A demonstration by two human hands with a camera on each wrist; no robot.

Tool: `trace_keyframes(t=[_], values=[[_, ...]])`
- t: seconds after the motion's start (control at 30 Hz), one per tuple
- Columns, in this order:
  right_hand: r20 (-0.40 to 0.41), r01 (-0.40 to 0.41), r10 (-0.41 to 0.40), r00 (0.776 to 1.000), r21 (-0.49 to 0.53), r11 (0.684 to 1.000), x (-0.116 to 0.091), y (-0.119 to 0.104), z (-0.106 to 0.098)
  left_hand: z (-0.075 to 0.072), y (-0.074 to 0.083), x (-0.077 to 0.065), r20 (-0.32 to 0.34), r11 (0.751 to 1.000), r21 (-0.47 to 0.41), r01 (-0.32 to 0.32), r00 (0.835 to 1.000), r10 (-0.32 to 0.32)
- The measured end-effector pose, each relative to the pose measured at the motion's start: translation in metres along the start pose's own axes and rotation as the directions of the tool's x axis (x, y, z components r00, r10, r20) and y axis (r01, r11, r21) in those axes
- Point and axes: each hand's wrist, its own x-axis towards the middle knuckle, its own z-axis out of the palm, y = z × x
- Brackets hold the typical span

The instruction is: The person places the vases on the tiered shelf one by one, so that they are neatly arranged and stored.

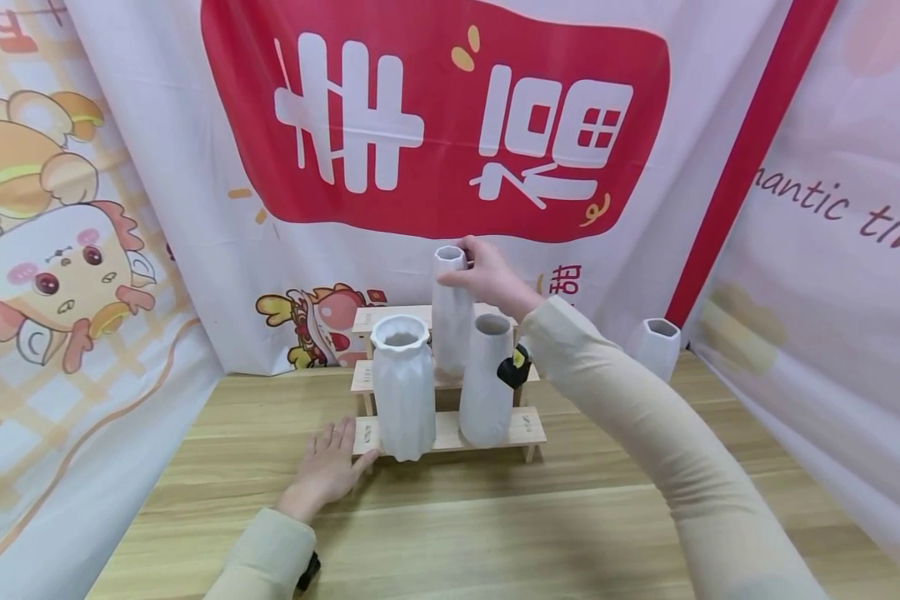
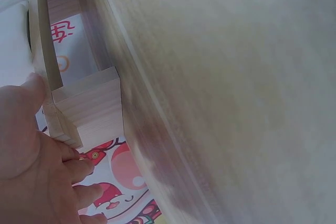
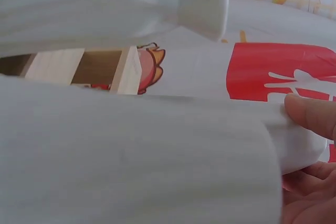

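Observation:
My right hand (image 1: 495, 275) pinches a slim white vase (image 1: 452, 333) just below its rim, thumb on the near side. The vase is upright, its base at the middle tier of a small wooden stepped stand (image 1: 527, 423); whether it bears on the tier I cannot tell. In the right wrist view, the thumb (image 3: 310, 114) lies against this vase, partly hidden by a nearer one. My left hand (image 1: 330, 467) touches the left end of the bottom tier, fingers extended. On that tier stand a fluted white vase (image 1: 407, 400) and a smooth tapered white vase (image 1: 486, 396).
Another white vase (image 1: 657, 354) stands at the back right, partly behind my right sleeve (image 1: 645, 417). The stand is on a wood-grain table (image 1: 540, 533). Printed cloth (image 1: 435, 208) hangs close behind the stand and along both sides.

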Motion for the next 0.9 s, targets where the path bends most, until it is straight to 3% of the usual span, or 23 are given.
trace_keyframes(t=[0.9], values=[[0.013, -0.013, 0.012, 1.000, 0.106, 0.994, 0.020, -0.013, 0.052, 0.003, -0.002, 0.002, -0.013, 1.000, -0.009, -0.004, 1.000, 0.004]])
